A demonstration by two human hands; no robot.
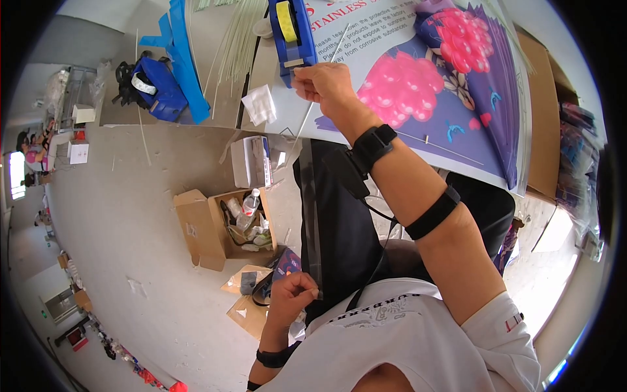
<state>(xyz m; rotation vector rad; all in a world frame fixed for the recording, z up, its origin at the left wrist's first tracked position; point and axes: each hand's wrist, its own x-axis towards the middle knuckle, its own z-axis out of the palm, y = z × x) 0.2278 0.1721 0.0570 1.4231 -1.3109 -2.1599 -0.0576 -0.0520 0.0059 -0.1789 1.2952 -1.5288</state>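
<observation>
My left hand [291,295], low beside my lap, is closed, thumb and finger pinching the lower end of a long see-through plastic strip [312,222]. Upward over my black trousers the strip runs toward the table edge. My right hand [326,83] is closed too, its fingertips touching the front end of a blue tape dispenser [285,32] with a yellow-cored roll. Whatever sits between those fingertips is too small to make out. Just beside that hand a thin pale stick [305,121] slants past the table edge. A folded white tissue [259,105] lies to its left.
A second blue dispenser [159,90] and blue strips [179,59] lie at the table's left, near many thin sticks [234,39]. Purple sheets with pink balloon prints [460,39] are stacked at right. On the floor stands an open carton [219,228] holding a bottle [249,208].
</observation>
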